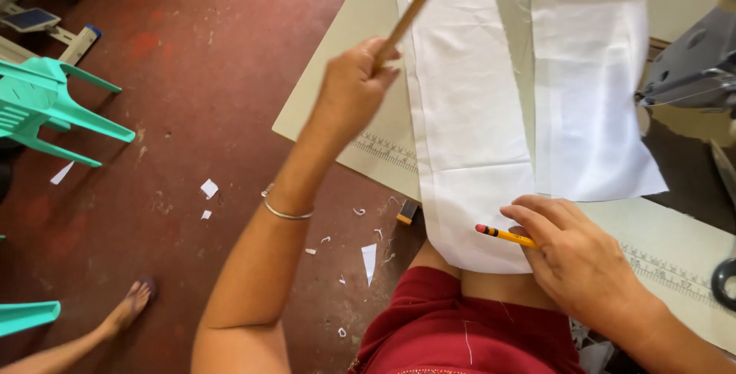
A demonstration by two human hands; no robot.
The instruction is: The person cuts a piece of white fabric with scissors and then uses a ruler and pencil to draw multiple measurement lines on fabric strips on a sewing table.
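this looks like a sewing workshop, with white cloth pieces (468, 113) on a table (337, 105) that has ruler marks and maybe a sewing machine (694, 67).

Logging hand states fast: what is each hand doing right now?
Left hand: closed around a wooden stick, raised over the table.
Right hand: closed on a yellow pencil, resting on white fabric.

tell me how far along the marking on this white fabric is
Done: two white fabric pieces lie cut and spread on the table; scraps litter the floor. In hand: left hand lifts a wooden stick, right hand holds a yellow pencil at the cloth edge. Left: no drawn lines show.
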